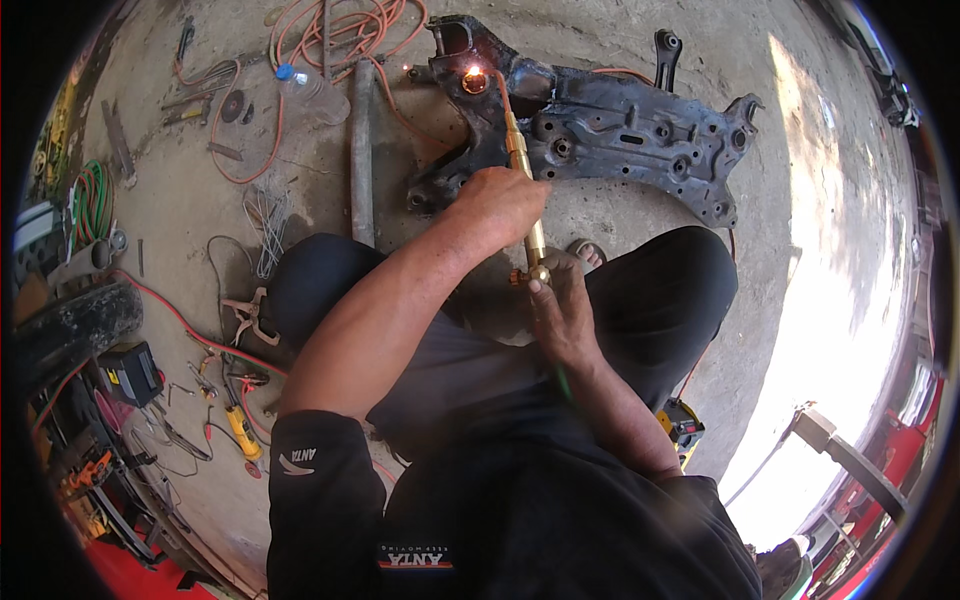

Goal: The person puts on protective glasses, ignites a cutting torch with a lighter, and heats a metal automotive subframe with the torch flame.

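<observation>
Concrete floor (765, 240), grey, rough and stained, spreads under a broad frame (630, 140) of dark metal lying ahead of the person's knees. Its pressed plate is pierced with round holes and slots, with stubby arms at the corners; the surface is blackened, scuffed and dull, with paler, shinier patches. Near its upper left end a round collar (474, 82) glows orange, with a white-hot flare at its edge. The torch (537, 238) is a slim, shiny brass tube, narrowing to a bent, copper-coloured tip beside that glow. The left hand (495, 208) has its fingers curled against the torch's middle; the right hand (567, 318) grips the lower end, thumb by the valve. To the left lie a straight grey pipe (362, 150), a clear plastic bottle (318, 100) with a blue cap, looped orange hose (350, 30) and a tangle of thin wire (265, 230).
</observation>
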